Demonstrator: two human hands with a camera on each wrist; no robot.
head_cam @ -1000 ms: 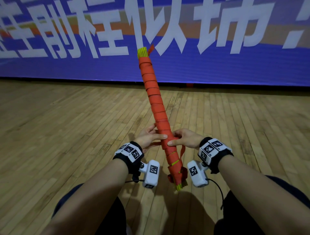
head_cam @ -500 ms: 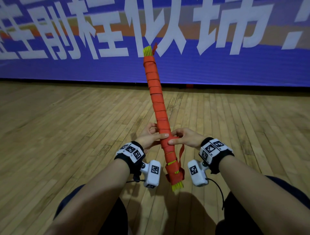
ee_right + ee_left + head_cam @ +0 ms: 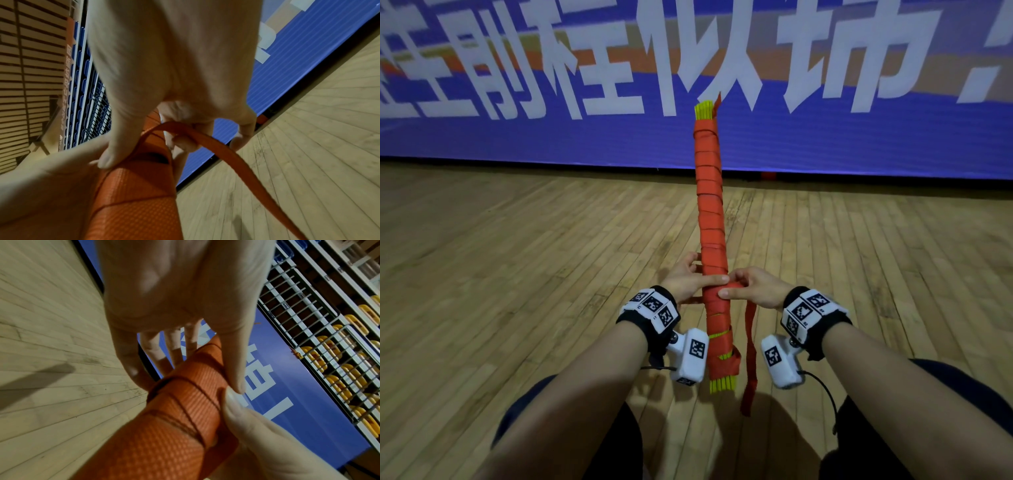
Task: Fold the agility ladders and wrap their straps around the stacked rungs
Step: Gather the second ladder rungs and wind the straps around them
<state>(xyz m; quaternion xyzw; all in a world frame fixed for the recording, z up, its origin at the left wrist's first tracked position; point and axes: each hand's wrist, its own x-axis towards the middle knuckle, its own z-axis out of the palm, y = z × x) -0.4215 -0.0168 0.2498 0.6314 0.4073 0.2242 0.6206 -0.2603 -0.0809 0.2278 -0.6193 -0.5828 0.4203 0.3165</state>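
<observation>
Wooden gym floor (image 3: 517, 274) is running back to a blue banner (image 3: 893, 137). Left hand (image 3: 685, 279) is gripping the upright strap-wrapped rung bundle (image 3: 710, 205) at mid-height, thumb across the front. Right hand (image 3: 753, 286) is pinching the wrap beside it, loose strap tail (image 3: 750, 349) hanging from its fingers.

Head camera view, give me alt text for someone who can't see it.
Two hands, left hand and right hand, hold a long bundle of yellow ladder rungs wrapped in orange webbing strap upright over a wooden gym floor. A loose orange strap tail hangs below the right hand.
</observation>
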